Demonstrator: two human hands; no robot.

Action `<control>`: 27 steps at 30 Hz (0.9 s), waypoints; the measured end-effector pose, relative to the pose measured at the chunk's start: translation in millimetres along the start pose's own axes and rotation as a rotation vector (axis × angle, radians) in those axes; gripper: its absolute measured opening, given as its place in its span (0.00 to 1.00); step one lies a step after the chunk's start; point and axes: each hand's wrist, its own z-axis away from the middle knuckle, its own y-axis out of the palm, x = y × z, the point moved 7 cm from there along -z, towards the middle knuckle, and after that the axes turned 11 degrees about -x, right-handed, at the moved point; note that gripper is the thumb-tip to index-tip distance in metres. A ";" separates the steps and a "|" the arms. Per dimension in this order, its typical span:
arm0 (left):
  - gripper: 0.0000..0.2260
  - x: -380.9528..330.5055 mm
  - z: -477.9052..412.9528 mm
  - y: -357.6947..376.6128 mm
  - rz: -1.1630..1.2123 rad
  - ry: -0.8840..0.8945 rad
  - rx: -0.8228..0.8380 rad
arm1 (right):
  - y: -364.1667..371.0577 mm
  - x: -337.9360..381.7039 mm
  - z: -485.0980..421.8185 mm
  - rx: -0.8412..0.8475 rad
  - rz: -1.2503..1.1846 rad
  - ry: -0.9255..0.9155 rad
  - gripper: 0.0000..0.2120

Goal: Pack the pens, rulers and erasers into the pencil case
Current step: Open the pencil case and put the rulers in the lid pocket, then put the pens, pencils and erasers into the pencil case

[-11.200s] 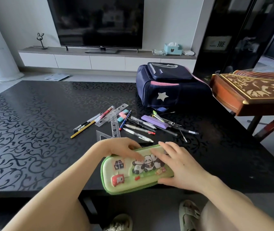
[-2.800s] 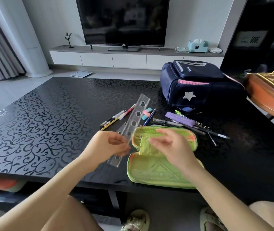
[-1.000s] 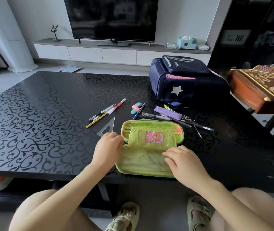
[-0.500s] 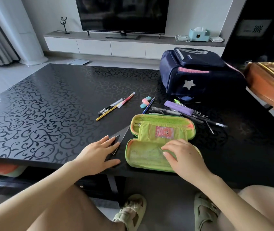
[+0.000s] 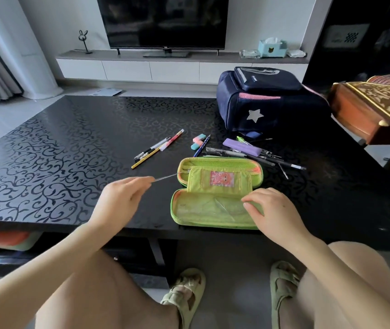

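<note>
One ruler [image 5: 165, 178] in left hand [image 5: 120, 200], pencil case [image 5: 196, 211] open

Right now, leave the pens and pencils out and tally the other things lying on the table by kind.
Erasers: 2
Purple box: 1
Pencil case: 1
Backpack: 1
Total: 5
Not counted: the clear ruler pinched in the left hand, and whatever lies inside the case.
</note>
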 end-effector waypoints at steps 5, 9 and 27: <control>0.10 -50.4 -1.1 62.7 0.157 0.170 0.323 | -7.7 -23.9 -0.4 -0.043 0.008 0.107 0.08; 0.14 -59.6 20.9 109.7 0.143 0.114 0.595 | -2.8 -41.5 -4.4 -0.035 0.016 0.189 0.10; 0.10 -26.8 -28.6 66.5 0.028 -0.110 -0.007 | 27.3 -29.3 -48.2 0.189 -0.337 0.269 0.11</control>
